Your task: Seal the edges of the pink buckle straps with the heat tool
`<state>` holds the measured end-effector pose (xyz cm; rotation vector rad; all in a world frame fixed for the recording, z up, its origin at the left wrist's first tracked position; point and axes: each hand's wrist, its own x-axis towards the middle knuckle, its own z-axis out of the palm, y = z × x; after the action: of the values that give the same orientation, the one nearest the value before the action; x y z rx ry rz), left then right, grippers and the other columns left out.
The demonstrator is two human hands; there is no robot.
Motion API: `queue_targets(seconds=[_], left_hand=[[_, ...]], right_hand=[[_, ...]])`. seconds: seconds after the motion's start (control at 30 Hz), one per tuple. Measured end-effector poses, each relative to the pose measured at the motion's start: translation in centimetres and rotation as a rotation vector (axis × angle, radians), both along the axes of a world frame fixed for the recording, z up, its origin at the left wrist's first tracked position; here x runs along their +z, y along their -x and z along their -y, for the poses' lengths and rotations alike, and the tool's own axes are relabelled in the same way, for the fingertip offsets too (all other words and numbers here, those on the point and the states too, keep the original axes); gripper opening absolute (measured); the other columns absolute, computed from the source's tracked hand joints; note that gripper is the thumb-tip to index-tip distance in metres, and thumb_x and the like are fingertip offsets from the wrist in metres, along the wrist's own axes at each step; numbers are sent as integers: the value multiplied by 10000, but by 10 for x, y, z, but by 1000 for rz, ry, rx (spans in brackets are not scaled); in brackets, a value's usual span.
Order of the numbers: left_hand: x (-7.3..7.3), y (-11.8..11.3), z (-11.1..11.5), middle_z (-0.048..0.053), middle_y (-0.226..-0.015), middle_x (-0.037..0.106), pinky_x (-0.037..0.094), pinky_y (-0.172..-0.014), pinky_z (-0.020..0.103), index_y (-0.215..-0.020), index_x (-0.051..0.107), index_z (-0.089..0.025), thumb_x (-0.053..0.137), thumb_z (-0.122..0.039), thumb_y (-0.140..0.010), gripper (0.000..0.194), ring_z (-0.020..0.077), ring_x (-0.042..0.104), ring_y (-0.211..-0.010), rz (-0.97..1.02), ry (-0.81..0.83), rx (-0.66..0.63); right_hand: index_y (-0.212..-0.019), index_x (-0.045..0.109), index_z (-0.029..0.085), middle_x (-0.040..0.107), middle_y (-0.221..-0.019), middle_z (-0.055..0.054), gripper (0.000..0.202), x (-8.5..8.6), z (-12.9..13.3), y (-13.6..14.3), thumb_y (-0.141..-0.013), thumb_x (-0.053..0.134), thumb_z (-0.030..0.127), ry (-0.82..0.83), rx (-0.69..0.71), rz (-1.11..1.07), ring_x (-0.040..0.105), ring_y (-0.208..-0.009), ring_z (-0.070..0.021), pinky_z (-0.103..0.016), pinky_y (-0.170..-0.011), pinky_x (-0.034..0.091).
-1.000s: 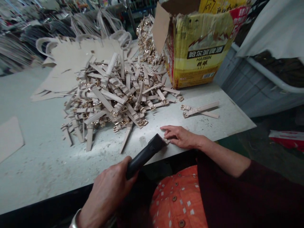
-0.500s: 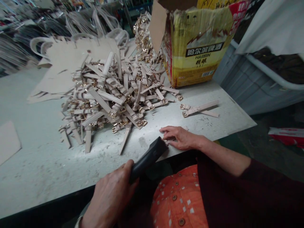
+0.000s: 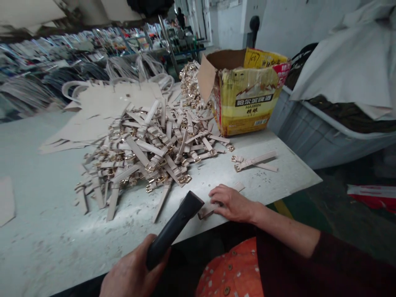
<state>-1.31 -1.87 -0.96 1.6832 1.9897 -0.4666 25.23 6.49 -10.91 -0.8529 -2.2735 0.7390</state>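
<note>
My left hand point(image 3: 131, 268) is wrapped round a black tool point(image 3: 173, 231) with a slanted, flattened end; I cannot tell its exact kind. The tool's end points up and right, a little apart from my other hand. My right hand point(image 3: 230, 202) curls its fingers over a beige buckle strap point(image 3: 206, 211) lying at the table's front edge. The strap's middle is hidden under the hand, while both ends stick out. Beyond it, two more buckle straps point(image 3: 255, 161) lie crossed. A big heap of beige buckle straps point(image 3: 148, 144) with gold buckles fills the middle of the table.
A yellow cardboard box point(image 3: 247, 103) stands open behind the heap, beside a pile of gold buckles point(image 3: 190, 84). Flat beige pieces point(image 3: 89, 107) lie at the back left. A grey bin point(image 3: 309, 128) with cloth over it adjoins the table's right edge point(image 3: 309, 173).
The view has tilted up. My left hand has drawn the black tool back to the left, away from the strap. More of the strap under my right hand now shows.
</note>
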Motion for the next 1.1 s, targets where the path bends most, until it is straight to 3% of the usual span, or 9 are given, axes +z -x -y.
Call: queue_targets(seconds=[0.1,0.27,0.4,0.5,0.63,0.7,0.8,0.9,1.1], left_hand=[[-2,17,16,0,-745,669,364,-627,250,-884,520,-265,310,-484,-848,305,198,642,-755,10,-41,65],[-14,34,40,-8,-721,660,355,-610,231,-882,524,-263,342,-474,-840,282,184,634,-721,58,-110,171],[-21,40,50,-12,-760,670,348,-607,226,-927,539,-281,361,-467,-836,273,182,637,-736,107,-158,269],[-26,44,57,-20,-741,664,343,-605,221,-907,548,-285,373,-472,-834,268,177,637,-737,143,-193,307],[-29,45,62,-24,-725,663,337,-592,216,-869,549,-279,376,-465,-834,257,172,639,-723,158,-209,327],[-28,44,65,-23,-736,669,340,-593,213,-859,547,-274,381,-446,-833,240,170,641,-721,152,-201,338],[-26,43,70,-22,-725,670,344,-586,204,-830,541,-265,379,-434,-837,235,164,644,-717,149,-195,356],[-28,44,77,-21,-721,674,349,-578,197,-803,541,-257,374,-434,-842,246,159,645,-721,153,-212,373],[-34,43,82,-19,-703,676,361,-565,192,-786,544,-247,394,-421,-839,236,153,645,-683,171,-267,380]], right_hand=[[-898,601,165,621,-1012,-99,137,7,-2,-14,-771,616,117,-73,-144,25,554,-977,-217,-368,-865,462],[-900,623,214,624,-1007,-86,124,18,-33,-74,-781,591,219,-190,-502,137,560,-999,-267,-448,-895,451],[-915,633,238,594,-1057,-106,178,16,-54,-97,-739,615,261,-235,-667,183,521,-1044,-366,-560,-899,401],[-1053,612,239,560,-1144,-107,291,16,-50,-63,-767,576,272,-231,-640,169,474,-1115,-367,-574,-949,355],[-1195,551,261,621,-1069,-35,335,23,-33,41,-869,474,272,-118,-242,202,585,-965,-190,-339,-881,468],[-1286,484,225,589,-1167,-70,401,29,-29,94,-897,446,315,1,-21,321,547,-1061,-200,-335,-920,435],[-1238,531,209,606,-1127,-93,379,39,-32,150,-901,439,357,115,-48,483,561,-1025,-215,-324,-866,440],[-1109,609,195,649,-1014,-90,319,42,-39,171,-905,437,370,152,-110,554,593,-939,-210,-299,-790,447],[-998,622,209,673,-958,-99,280,32,-40,167,-887,466,414,66,-188,624,624,-868,-241,-323,-707,455]])
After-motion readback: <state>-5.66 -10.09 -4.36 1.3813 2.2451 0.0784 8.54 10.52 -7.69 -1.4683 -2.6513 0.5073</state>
